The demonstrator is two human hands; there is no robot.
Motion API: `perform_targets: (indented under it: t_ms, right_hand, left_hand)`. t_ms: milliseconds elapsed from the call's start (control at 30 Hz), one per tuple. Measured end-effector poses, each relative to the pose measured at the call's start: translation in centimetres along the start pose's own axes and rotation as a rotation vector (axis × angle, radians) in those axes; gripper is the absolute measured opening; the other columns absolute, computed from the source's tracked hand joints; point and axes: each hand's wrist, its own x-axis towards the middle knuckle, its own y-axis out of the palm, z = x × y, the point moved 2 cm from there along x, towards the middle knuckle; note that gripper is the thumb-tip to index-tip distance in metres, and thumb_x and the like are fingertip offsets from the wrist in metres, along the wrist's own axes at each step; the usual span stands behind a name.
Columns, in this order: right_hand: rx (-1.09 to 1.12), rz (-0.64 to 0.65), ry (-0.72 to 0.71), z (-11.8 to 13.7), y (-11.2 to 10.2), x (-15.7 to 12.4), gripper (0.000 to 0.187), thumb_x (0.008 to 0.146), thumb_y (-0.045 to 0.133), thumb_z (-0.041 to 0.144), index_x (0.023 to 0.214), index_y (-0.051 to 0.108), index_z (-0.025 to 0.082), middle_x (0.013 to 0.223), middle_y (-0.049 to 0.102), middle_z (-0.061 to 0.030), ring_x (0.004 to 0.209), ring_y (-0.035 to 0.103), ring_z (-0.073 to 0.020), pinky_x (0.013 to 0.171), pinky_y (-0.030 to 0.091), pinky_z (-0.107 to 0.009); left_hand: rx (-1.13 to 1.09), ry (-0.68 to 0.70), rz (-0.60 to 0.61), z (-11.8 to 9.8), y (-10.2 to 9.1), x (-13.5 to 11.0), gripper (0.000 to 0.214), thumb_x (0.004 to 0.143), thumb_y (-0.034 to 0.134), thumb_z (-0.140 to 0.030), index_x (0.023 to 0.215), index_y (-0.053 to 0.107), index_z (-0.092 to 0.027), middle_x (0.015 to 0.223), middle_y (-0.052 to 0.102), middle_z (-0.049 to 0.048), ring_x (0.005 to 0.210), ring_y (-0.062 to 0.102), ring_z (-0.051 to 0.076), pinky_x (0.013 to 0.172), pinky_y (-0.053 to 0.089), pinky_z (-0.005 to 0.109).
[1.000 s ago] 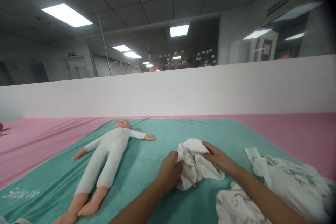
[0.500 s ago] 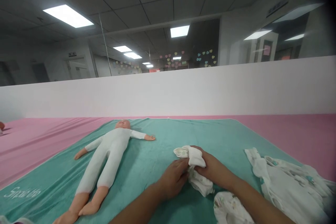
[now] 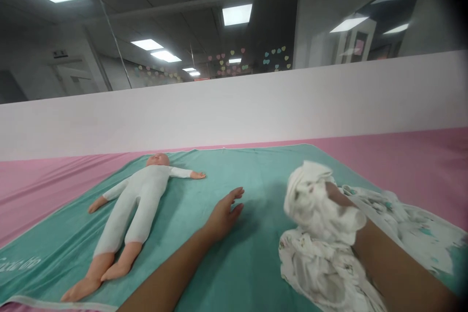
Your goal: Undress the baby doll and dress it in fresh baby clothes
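Right hand [image 3: 335,194] inside bunched white garment [image 3: 313,201]

Hands parted; bundle lifted.
Left hand [image 3: 224,209] has let go of the white garment [image 3: 314,200] and now lies open and flat between it and the doll [image 3: 141,195]. Right hand [image 3: 334,194] alone has carried the bunched garment up and farther from the doll, above the clothes pile [image 3: 318,268].

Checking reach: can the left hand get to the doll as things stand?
Probably yes. The left hand is open and empty, with only bare teal blanket between it and the doll. The right hand, gripping a bundled garment, is off to the other side.
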Motion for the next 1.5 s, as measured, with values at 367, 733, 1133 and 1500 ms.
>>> perform_targets:
  t_ms: [367, 733, 1133, 1500]
  right_hand:
    - [-0.192, 0.652, 0.251, 1.0, 5.1, 0.7, 0.038, 0.053, 0.077, 0.035, 0.087, 0.072, 0.018, 0.093, 0.071, -0.0021, 0.089, 0.064, -0.0248, 0.079, 0.049, -0.031]
    - [0.664, 0.575, 0.028, -3.6, 0.3, 1.0, 0.054, 0.076, 0.057, 0.056, 0.1, 0.066, 0.008, 0.069, 0.07, -0.0108, 0.062, 0.066, -0.0197, 0.062, 0.052, -0.031]
    - [0.978, -0.132, 0.038, -5.0, -2.6, 3.5, 0.007, 0.079, 0.061, 0.027, 0.079, 0.064, 0.02, 0.083, 0.069, -0.0017, 0.064, 0.059, -0.0088, 0.066, 0.051, -0.022]
    - [0.745, -0.049, 0.155, -6.1, -1.7, 3.4, 0.019, 0.075, 0.066, 0.028, 0.094, 0.066, 0.023, 0.107, 0.066, -0.0075, 0.084, 0.064, -0.0159, 0.076, 0.054, -0.029]
  left_hand:
    - [0.084, -0.081, 0.064, -0.1, -0.1, 0.0, 0.038, 0.087, 0.044, -0.033, 0.124, 0.049, -0.024, 0.118, 0.061, 0.0029, 0.105, 0.057, 0.015, 0.094, 0.044, 0.031]
    - [-0.377, -0.216, 0.261, -9.2, 5.5, -0.5, 0.045, 0.083, 0.052, -0.036, 0.125, 0.05, -0.019, 0.128, 0.054, 0.0092, 0.113, 0.053, 0.025, 0.095, 0.043, 0.038]
    - [0.138, -0.08, 0.545, -18.2, 14.0, -3.0, 0.093, 0.046, 0.076, -0.041, 0.131, 0.041, -0.03, 0.124, 0.047, 0.0115, 0.111, 0.045, 0.039, 0.09, 0.038, 0.054]
    - [-0.19, -0.46, 0.351, -17.7, 7.4, -9.2, 0.053, 0.057, 0.068, -0.022, 0.109, 0.055, -0.024, 0.104, 0.06, 0.002, 0.095, 0.056, 0.022, 0.083, 0.042, 0.033]
